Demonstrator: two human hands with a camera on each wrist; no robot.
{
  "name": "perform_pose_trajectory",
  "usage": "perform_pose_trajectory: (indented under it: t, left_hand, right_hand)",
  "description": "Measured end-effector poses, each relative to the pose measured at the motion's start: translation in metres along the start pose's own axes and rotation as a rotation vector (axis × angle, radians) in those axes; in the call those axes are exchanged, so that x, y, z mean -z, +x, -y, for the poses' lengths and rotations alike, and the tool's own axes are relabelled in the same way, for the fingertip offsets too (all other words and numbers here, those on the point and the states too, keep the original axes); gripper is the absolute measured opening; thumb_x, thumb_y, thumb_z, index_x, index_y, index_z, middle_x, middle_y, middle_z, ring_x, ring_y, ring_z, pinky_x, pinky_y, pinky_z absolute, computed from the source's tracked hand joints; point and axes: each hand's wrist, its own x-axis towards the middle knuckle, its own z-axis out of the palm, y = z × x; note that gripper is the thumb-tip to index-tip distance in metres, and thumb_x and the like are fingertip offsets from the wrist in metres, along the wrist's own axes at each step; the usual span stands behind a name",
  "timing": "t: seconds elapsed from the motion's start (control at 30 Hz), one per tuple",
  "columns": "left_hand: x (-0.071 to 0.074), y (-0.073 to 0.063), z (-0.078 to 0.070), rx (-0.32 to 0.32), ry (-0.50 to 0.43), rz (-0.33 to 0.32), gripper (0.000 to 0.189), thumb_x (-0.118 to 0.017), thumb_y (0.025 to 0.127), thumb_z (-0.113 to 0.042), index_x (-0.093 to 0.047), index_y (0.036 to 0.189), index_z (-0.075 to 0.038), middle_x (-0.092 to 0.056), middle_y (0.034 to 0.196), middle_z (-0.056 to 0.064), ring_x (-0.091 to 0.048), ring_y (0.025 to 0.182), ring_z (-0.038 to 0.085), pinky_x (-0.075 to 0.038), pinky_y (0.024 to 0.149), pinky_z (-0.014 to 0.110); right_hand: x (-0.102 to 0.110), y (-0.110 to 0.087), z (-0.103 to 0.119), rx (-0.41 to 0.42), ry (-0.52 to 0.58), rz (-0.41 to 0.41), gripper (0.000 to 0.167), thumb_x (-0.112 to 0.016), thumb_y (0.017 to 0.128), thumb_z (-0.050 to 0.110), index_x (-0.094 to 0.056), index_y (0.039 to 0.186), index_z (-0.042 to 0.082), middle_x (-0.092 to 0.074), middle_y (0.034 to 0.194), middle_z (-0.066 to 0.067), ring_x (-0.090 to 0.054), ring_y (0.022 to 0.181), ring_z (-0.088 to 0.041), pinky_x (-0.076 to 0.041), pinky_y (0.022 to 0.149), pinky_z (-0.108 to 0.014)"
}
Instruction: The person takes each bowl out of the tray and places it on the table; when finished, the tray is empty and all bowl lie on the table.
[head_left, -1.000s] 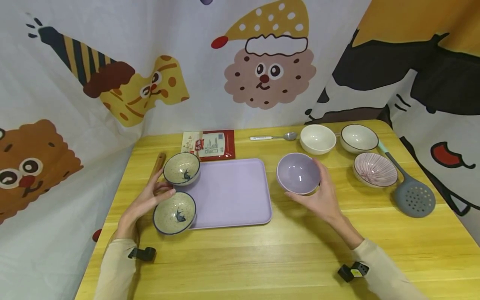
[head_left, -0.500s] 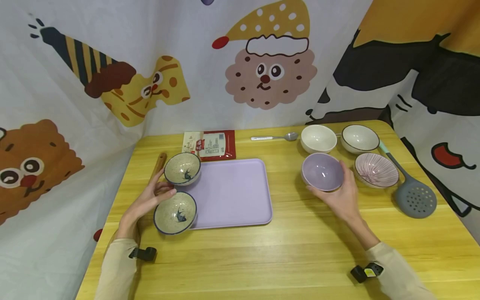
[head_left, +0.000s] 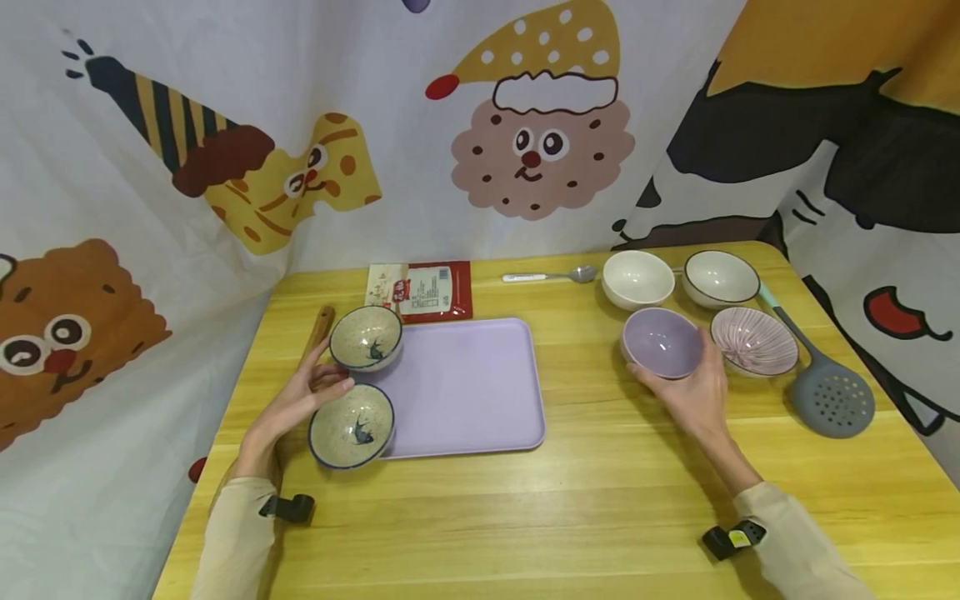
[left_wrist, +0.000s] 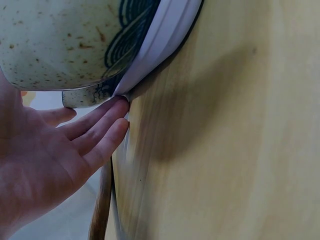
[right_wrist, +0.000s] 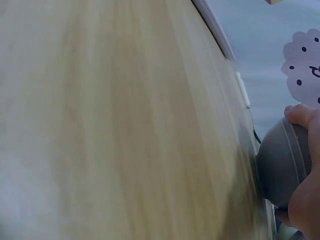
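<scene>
The left hand (head_left: pixel 296 402), fingers loosely extended, lies beside two speckled bowls (head_left: pixel 351 427). Just before the plain white bowl (head_left: pixel 637 279), the purple bowl (head_left: pixel 662 342) is gripped by the right hand (head_left: pixel 699 398). Placing it seems underway; next likely calls for level lowering, then release.

On the bench (head_left: pixel 525 525) I see a near bowl (head_left: pixel 351 427) and a far bowl (head_left: pixel 366 337) at the left end of the tray (head_left: pixel 468 396), a packet (head_left: pixel 418 292) behind it, left of a spoon (head_left: pixel 551 276), then, rightward, the held bowl (head_left: pixel 663 343), the side bowl (head_left: pixel 753 342) and the turner (head_left: pixel 834 397).
</scene>
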Motion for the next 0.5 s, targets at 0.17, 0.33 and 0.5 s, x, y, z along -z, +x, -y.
perform_pose_trajectory:
  t: [0.17, 0.33, 0.5]
  left_hand:
    - [0.0002, -0.0001, 0.0009, -0.005, -0.005, 0.001, 0.095, -0.063, 0.101, -0.021, 0.009, 0.163, -0.011, -0.045, 0.146, 0.037, -0.046, 0.136, 0.051, -0.041, 0.113, 0.062]
    - [0.0002, 0.0003, 0.0034, -0.001, -0.012, 0.001, 0.096, -0.064, 0.101, -0.021, 0.009, 0.163, -0.012, -0.044, 0.147, 0.037, -0.046, 0.136, 0.050, -0.041, 0.113, 0.062]
    - [-0.0001, 0.0007, 0.0035, 0.002, -0.008, -0.001, 0.096, -0.064, 0.101, -0.022, 0.008, 0.163, -0.012, -0.045, 0.147, 0.036, -0.046, 0.136, 0.049, -0.041, 0.113, 0.061]
  right_hand:
    - [-0.0006, 0.0025, 0.0003, -0.009, -0.012, -0.004, 0.119, -0.094, 0.067, 0.033, -0.025, 0.159, 0.002, -0.035, 0.159, -0.024, -0.039, 0.142, -0.046, -0.033, 0.116, -0.066]
    - [-0.0021, 0.0026, 0.0031, 0.017, -0.027, -0.018, 0.117, -0.093, 0.068, 0.033, -0.027, 0.157, -0.001, -0.037, 0.155, -0.028, -0.040, 0.138, -0.047, -0.036, 0.113, -0.066]
    - [-0.0042, -0.0012, 0.0054, 0.035, -0.037, -0.042, 0.118, -0.094, 0.067, 0.031, -0.025, 0.158, 0.001, -0.036, 0.151, -0.030, -0.041, 0.136, -0.047, -0.038, 0.111, -0.068]
